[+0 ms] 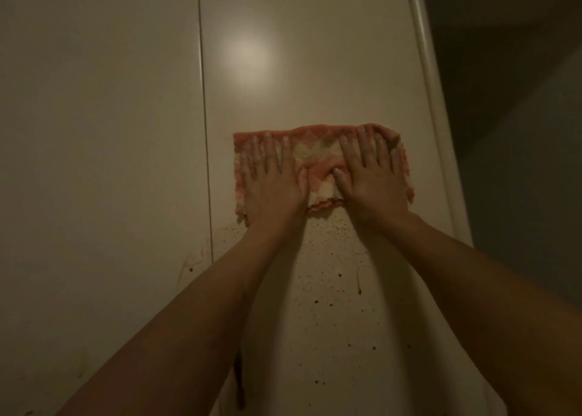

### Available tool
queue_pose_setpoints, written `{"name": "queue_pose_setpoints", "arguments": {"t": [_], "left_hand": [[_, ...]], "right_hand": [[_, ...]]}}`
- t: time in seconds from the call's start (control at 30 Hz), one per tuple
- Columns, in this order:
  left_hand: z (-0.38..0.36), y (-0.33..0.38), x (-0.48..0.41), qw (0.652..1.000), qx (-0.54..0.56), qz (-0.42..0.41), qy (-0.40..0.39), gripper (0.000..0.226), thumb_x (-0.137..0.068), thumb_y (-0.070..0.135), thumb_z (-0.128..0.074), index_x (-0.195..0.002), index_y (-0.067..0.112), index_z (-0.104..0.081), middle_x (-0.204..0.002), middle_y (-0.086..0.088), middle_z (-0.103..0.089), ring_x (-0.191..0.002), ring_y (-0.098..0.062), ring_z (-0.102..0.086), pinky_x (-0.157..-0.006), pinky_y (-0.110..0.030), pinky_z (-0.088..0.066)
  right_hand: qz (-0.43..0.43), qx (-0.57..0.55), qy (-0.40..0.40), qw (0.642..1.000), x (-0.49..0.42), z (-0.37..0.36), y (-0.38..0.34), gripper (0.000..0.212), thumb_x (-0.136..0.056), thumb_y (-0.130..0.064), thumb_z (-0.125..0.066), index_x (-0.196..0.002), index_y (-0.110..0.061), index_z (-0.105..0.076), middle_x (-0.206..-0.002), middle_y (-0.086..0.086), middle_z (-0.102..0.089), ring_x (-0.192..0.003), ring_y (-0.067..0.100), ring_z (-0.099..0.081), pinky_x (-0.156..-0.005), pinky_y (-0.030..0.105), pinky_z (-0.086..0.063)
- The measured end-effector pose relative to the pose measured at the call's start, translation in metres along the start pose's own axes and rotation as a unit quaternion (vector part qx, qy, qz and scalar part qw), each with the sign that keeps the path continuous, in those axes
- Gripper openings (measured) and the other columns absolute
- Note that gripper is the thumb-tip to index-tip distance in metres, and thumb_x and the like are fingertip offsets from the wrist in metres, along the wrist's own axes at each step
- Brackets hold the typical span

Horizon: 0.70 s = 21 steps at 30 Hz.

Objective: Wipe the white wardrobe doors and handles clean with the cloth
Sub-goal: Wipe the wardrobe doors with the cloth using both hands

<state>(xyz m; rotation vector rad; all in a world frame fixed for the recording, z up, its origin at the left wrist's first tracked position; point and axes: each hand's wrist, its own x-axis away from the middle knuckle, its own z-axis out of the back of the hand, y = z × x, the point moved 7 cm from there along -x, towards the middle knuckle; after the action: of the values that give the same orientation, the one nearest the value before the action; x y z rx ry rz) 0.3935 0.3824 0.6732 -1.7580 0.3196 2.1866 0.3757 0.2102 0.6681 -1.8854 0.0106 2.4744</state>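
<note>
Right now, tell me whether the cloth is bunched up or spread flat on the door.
Spread flat. The cloth lies as a wide rectangle against the wardrobe door, pressed by the left hand and right hand, both open-palmed.

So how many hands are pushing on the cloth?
2. The left hand presses flat on the cloth's left half, the right hand on its right half. None hidden.

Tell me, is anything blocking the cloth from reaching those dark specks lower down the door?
Nothing visible. The cloth, pressed flat by the left hand and right hand, sits directly above the dark specks on bare door.
</note>
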Motion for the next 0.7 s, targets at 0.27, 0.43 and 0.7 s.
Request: {"name": "queue_pose_setpoints", "arguments": {"t": [0.27, 0.43, 0.7], "left_hand": [[-0.008, 0.028, -0.013, 1.000, 0.008, -0.006, 0.009, 0.067, -0.100, 0.052, -0.016, -0.155, 0.019, 0.005, -0.162, -0.013, 0.010, -0.149, -0.030, 0.014, -0.121, -0.048, 0.007], [-0.011, 0.041, -0.022, 1.000, 0.013, -0.011, 0.012, 0.066, -0.100, 0.052, -0.017, -0.154, 0.020, 0.004, -0.162, -0.013, 0.009, -0.149, -0.030, 0.014, -0.120, -0.048, 0.009], [-0.016, 0.058, -0.028, 0.999, 0.022, -0.020, 0.016, 0.066, -0.099, 0.053, -0.017, -0.155, 0.023, 0.001, -0.163, -0.012, 0.009, -0.149, -0.029, 0.013, -0.120, -0.047, 0.010]], "right_hand": [[-0.006, 0.003, 0.006, 1.000, -0.010, 0.005, 0.033, 0.065, -0.101, -0.062, -0.011, -0.157, -0.035, 0.008, -0.166, 0.002, 0.014, -0.152, 0.024, 0.015, -0.120, 0.046, 0.014], [0.000, 0.002, -0.004, 1.000, -0.017, 0.006, 0.048, 0.067, -0.099, -0.063, -0.008, -0.157, -0.034, 0.007, -0.167, 0.002, 0.014, -0.152, 0.024, 0.015, -0.122, 0.050, 0.008], [0.014, 0.000, -0.020, 1.000, -0.020, 0.011, 0.072, 0.067, -0.100, -0.064, -0.012, -0.157, -0.036, 0.008, -0.166, 0.001, 0.015, -0.152, 0.025, 0.016, -0.119, 0.046, 0.013]]}}
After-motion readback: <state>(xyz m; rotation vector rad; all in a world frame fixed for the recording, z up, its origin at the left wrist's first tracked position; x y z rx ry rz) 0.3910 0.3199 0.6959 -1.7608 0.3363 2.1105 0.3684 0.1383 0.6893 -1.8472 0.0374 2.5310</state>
